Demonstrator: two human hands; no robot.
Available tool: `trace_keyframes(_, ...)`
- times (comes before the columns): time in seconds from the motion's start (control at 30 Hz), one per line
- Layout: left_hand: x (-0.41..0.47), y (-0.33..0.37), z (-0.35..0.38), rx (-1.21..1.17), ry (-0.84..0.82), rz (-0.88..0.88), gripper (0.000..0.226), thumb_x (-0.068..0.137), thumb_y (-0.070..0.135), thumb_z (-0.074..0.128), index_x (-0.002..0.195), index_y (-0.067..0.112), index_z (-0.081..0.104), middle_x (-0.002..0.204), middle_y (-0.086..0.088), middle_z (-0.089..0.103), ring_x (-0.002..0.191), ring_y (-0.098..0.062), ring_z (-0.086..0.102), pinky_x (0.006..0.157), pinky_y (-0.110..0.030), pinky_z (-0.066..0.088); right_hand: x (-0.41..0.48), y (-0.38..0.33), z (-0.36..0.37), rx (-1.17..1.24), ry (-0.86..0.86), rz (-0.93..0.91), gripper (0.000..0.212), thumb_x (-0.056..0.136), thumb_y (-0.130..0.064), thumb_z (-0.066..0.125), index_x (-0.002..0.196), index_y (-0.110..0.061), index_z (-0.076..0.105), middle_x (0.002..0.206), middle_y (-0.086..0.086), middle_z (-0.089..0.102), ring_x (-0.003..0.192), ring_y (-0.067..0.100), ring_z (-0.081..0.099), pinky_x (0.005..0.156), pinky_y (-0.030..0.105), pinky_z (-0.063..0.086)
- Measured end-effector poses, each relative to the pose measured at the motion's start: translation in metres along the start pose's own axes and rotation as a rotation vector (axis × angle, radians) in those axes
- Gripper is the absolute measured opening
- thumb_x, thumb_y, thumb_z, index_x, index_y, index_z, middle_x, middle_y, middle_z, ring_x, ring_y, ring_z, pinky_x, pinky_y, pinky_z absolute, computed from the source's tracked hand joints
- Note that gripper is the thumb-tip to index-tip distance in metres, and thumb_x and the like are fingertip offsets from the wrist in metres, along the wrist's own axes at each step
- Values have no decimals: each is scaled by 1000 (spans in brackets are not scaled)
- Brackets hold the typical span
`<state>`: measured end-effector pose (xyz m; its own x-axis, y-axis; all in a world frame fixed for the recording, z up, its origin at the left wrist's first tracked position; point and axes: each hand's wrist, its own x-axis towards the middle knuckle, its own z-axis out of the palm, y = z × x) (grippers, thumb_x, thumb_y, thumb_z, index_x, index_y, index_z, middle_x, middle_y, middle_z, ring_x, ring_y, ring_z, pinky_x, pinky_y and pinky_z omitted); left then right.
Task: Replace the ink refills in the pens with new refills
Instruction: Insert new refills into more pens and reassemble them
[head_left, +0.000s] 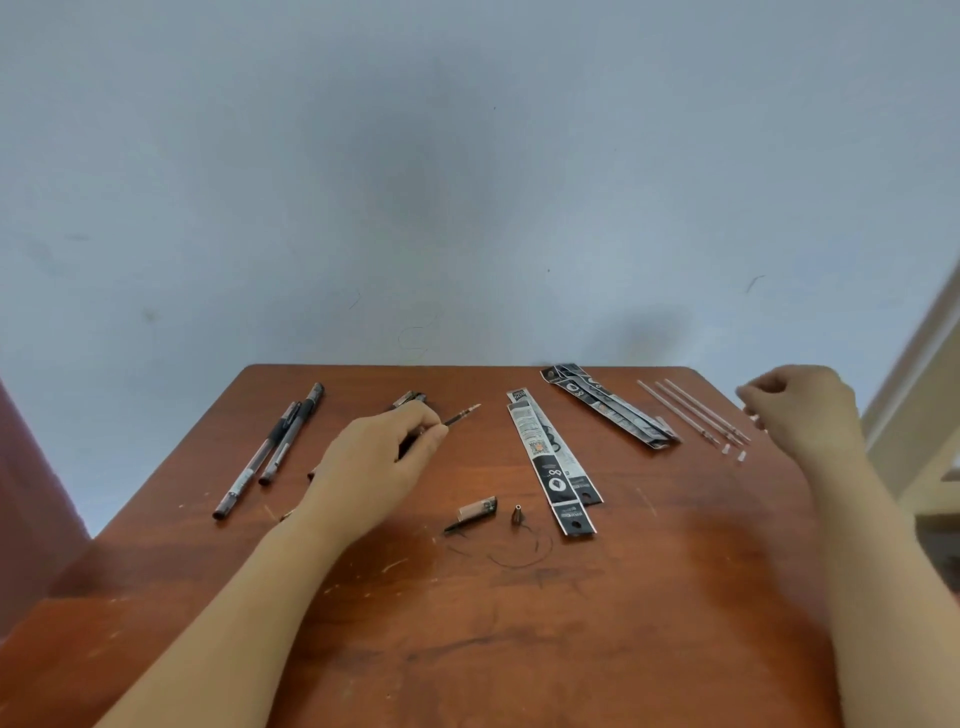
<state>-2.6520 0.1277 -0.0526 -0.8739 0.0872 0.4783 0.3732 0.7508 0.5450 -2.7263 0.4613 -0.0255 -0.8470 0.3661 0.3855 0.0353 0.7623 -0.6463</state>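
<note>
**Left of frame**
- Two capped pens (270, 447), side by side on the wooden table (649, 597). They lie slanted, with the longer one on the outside.

**Centre left**
- Left hand (379, 457), knuckles up, fingers and thumb curled round the held pen (460, 417).
- The dark shaft of the held pen sticks out past the fingertips. Its pale tip points to the upper right, raised a little off the table.
- Further pens (410, 399) lie just behind the hand, mostly hidden by it.

**Centre**
- Pen cap (475, 512), lying flat below the hand.
- Small metal nose cone (518, 514), standing just beside the cap and apart from it.
- Two long black-and-white refill packets (550, 457), overlapping and running from the far edge toward the near side.

**Centre right**
- A second bundle of refill packets (613, 410), slanted, near the far edge of the table.
- Three loose refills (696, 415), thin and pale, roughly parallel.
- Two tiny white end caps (734, 453) at the near ends of the refills.

**Right of frame**
- Right hand (800, 410), over the table's right edge, just beside the loose refills.
- Its fingers are curled inward and blurred. A pale speck shows at the fingertips, but I cannot tell whether they pinch anything.
</note>
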Motion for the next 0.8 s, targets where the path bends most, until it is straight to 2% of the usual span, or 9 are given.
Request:
trace_keyframes(0.03,0,1,0,-29,21,3,18,88,25,52,76,38,50,68,9,60,66,-12,56,63,-26,45,4,8,0,-82,-14,51,14,76,-3,55,64,-1,64,65,17,62,72,33,59,59,29,39)
trace_keyframes(0.1,1,3,-1,-97,73,-11,9,85,22,58,86,30,61,75,13,60,73,-6,57,66,-16,42,13,22,3,-205,-71,132,11,72,-1,56,63,-2,62,72,21,65,74,36,59,62,30,39)
trace_keyframes(0.17,2,3,-1,-117,113,-16,17,83,20,60,98,20,67,76,14,58,74,-3,55,67,-11,39,18,32,7,-294,-110,178,9,70,1,53,68,0,62,74,21,64,73,35,59,62,30,41)
trace_keyframes(0.33,3,2,-1,-106,159,-1,34,84,15,59,118,14,58,79,14,53,74,-3,51,66,-4,37,19,43,13,-377,-175,226,8,70,1,51,72,-2,58,78,18,63,76,30,61,67,30,45)
trace_keyframes(0.47,3,1,-1,-100,166,-4,37,86,9,56,122,12,54,81,14,53,73,-3,50,65,-4,36,21,44,16,-378,-215,248,9,68,2,50,70,-2,58,75,18,62,74,30,60,66,28,44)
trace_keyframes(0.63,4,2,-1,-80,133,6,37,87,8,53,124,10,52,79,16,49,71,-2,48,64,-5,36,19,44,17,-387,-258,238,4,65,0,58,67,-2,58,62,15,57,63,27,56,62,27,42)
trace_keyframes(0.8,4,1,0,-61,122,22,37,88,7,52,125,9,52,78,13,48,68,-4,47,63,-5,36,16,42,17,-391,-254,246,3,68,-3,62,71,-2,60,61,15,58,63,27,57,59,26,41)
